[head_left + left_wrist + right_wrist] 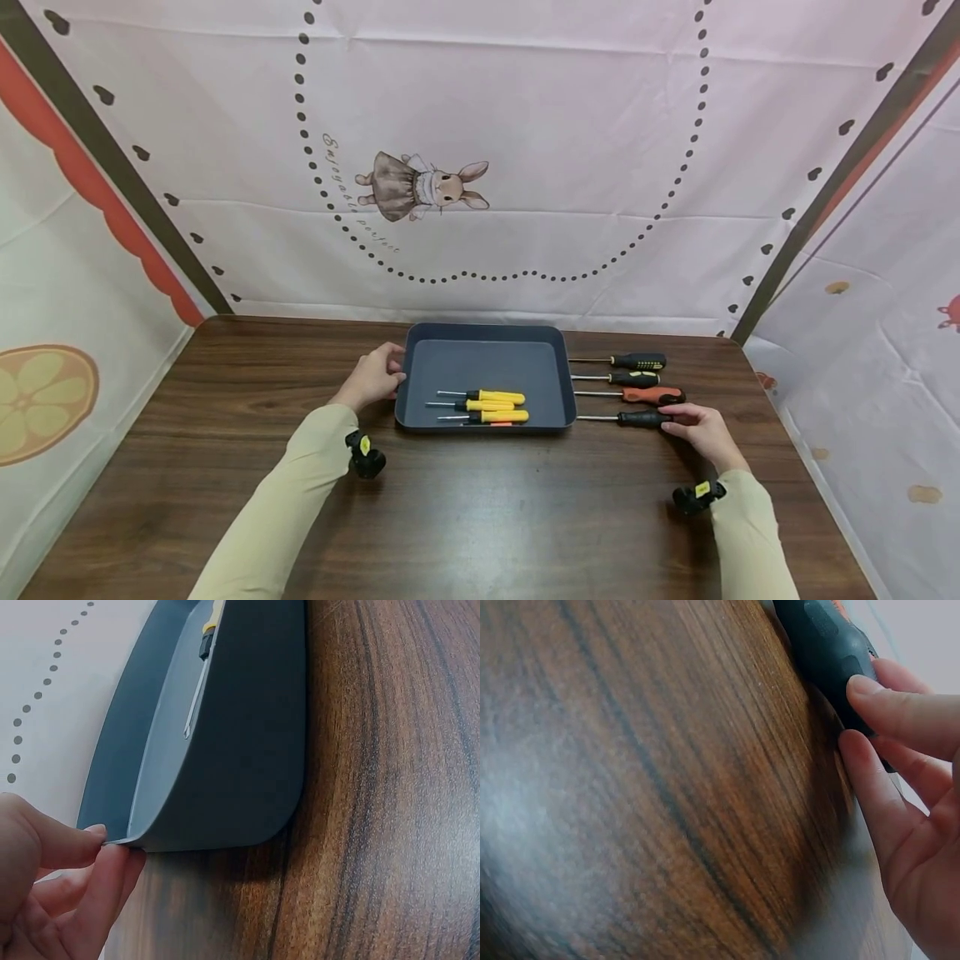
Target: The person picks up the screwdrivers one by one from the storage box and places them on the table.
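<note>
A dark grey tray (487,358) lies near the table's far edge, with several small yellow-handled screwdrivers (501,397) in its front part. My left hand (371,377) pinches the tray's left rim between thumb and fingers, as the left wrist view shows at the tray wall (247,750). Right of the tray, my right hand (701,433) holds the handle end of a black screwdriver (639,418), its shaft pointing left at the tray. In the right wrist view the thumb and fingers pinch the black handle (817,645).
Beyond the held one lie an orange-and-black screwdriver (645,395) and two black-and-yellow screwdrivers, the nearer (637,379) and the farther (639,361), all pointing left. Printed cloth (570,125) rises behind the wooden table (525,517) and along both sides.
</note>
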Tool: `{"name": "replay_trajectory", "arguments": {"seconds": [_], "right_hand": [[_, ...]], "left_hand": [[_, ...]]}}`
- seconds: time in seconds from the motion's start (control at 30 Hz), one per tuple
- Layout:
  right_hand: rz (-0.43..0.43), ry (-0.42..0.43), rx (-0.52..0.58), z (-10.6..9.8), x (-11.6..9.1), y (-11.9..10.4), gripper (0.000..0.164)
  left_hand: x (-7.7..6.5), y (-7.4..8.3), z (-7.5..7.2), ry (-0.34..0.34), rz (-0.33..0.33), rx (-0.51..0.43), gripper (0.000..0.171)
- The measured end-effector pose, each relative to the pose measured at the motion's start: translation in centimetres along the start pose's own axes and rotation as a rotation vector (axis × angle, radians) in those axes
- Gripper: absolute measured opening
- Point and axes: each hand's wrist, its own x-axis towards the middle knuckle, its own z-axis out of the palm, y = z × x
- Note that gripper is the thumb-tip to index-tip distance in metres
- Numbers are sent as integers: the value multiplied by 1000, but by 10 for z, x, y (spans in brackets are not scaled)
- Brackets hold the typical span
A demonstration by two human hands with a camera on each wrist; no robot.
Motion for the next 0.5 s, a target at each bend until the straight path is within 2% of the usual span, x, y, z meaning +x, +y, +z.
{"name": "replay_trajectory", "arguments": {"seconds": [0.3,0.5], "right_hand": [[6,2,6,-3,0,2,34],[0,37,49,-9,-4,-5,40]], "left_hand": [[0,0,-1,-11,9,-4,44],[1,-1,-2,-16,8,-5,44]]}}
